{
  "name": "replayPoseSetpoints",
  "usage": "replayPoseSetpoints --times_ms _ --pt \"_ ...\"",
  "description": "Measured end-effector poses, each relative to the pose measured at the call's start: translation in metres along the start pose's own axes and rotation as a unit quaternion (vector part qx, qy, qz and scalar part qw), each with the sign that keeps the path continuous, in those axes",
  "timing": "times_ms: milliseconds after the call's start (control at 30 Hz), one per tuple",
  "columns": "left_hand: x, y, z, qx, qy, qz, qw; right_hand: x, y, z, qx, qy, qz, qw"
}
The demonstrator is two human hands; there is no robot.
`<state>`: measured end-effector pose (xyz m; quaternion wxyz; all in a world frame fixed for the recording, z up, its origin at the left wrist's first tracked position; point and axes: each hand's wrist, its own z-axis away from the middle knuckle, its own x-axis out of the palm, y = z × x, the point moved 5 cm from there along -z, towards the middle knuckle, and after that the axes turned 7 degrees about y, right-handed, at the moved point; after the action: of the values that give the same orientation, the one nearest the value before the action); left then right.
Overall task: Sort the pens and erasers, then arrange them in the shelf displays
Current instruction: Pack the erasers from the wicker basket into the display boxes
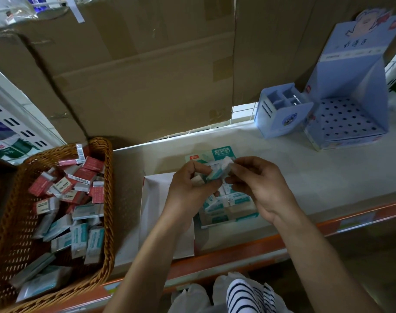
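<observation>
My left hand [192,188] and my right hand [258,186] meet above the white shelf [305,177]. Both pinch a teal-and-white wrapped eraser [221,169] between their fingertips. My left hand also grips another small white eraser [198,180] in its curled fingers. Beneath my hands stands a teal eraser display box [226,211] with several teal erasers inside. An open white box [154,211] lies just left of it. At the left a wicker basket [106,199] holds several loose red and teal erasers [79,211].
Two light-blue cardboard pen displays stand at the shelf's back right: a small compartment holder [280,116] and a taller stand with a holed base [346,118]. Large cardboard cartons [147,75] fill the back. An orange shelf edge [237,249] runs along the front.
</observation>
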<state>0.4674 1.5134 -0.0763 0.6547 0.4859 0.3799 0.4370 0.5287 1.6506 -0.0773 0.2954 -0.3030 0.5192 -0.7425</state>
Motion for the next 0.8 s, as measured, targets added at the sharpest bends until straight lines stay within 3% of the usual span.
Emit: replayPoseSetpoints --times_ms 200,367,467,567,633,800 --pt "0.008 0.002 0.000 0.114 -0.013 -0.159 0.981 0.006 -0.004 0.004 -0.084 -0.019 0.087 0.992" --pt "0.012 0.010 0.007 0.188 -0.077 -0.254 0.946 -0.005 -0.009 0.001 -0.154 -0.034 0.231 0.960" --pt "0.007 0.005 0.004 0.161 -0.087 -0.261 0.948 -0.013 -0.019 0.006 -0.217 -0.090 0.379 0.895" --pt "0.003 0.001 0.000 0.113 -0.056 -0.211 0.969 -0.009 -0.009 0.012 -0.211 -0.200 0.575 0.764" --pt "0.003 0.000 0.000 0.103 -0.045 -0.200 0.973 -0.002 0.000 0.014 -0.205 -0.233 0.638 0.705" --pt "0.001 -0.005 0.001 0.088 -0.039 -0.203 0.974 0.006 0.005 0.012 -0.178 -0.254 0.673 0.671"
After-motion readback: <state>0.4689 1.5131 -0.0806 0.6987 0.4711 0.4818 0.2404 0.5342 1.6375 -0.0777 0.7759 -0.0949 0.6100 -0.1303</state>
